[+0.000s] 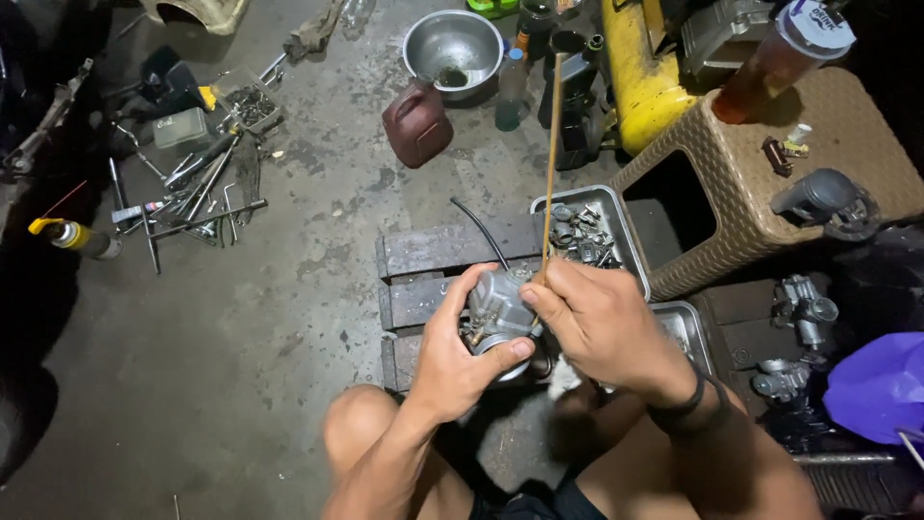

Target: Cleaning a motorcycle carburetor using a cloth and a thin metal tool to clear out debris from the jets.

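Observation:
My left hand (pixel 460 352) is wrapped around a grey metal carburetor body (pixel 499 310), thumb pressed on its lower rim. My right hand (pixel 597 323) pinches a long thin wooden stick (pixel 551 154) that stands almost upright, its lower end at the top of the carburetor. Both hands are held above my bare knees, over a dark wooden pallet (pixel 433 252). A thin black hose (pixel 481 231) curves up from behind the carburetor.
A metal tray of small parts (pixel 616 207) lies beyond my hands, a second tray (pixel 685 327) to the right. A woven brown stool (pixel 741 183) carries a drink cup (pixel 782 60). A steel bowl (pixel 452 48), maroon jug (pixel 417 123) and scattered hand tools (pixel 192 193) lie on the concrete floor.

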